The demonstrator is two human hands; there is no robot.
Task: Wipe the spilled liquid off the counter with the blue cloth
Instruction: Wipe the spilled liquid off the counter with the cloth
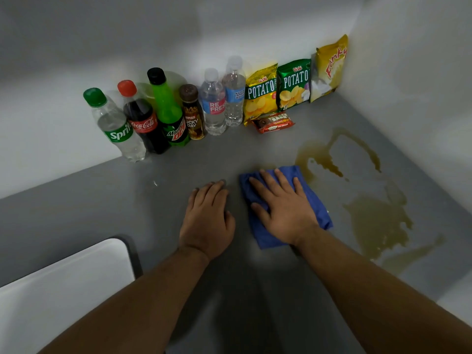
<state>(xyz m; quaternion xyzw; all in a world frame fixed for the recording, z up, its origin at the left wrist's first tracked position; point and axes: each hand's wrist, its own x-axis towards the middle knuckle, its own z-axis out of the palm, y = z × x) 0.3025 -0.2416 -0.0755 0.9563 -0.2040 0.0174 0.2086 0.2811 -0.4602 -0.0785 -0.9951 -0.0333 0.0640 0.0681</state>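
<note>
Back row against the wall is six capped bottles: a Sprite [115, 126] with clear soda, a Coca-Cola [143, 121] that's dark, a green Mountain Dew [169, 116], a little brown Kopiko Lucky Day [192, 116], and two water bottles [214, 106] [233, 95], all of them looking pretty full. Next to those are three chip bags standing up, two Oishi Potato ones [260, 95] [293, 85] and a yellow Funky bag [330, 67], plus one small red snack pack [273, 122] lying flat in front. My right hand [283, 208] is flat on the blue cloth [318, 203], fingers spread and straight, pressing it onto the grey tabletop [102, 200]. The cloth's far corner is right at the edge of the yellowish-brown spilled liquid [378, 221], which sits in two big patches off to the right. My left hand [207, 221] rests palm down on the tabletop just beside the cloth, fingers together, holding nothing.
</note>
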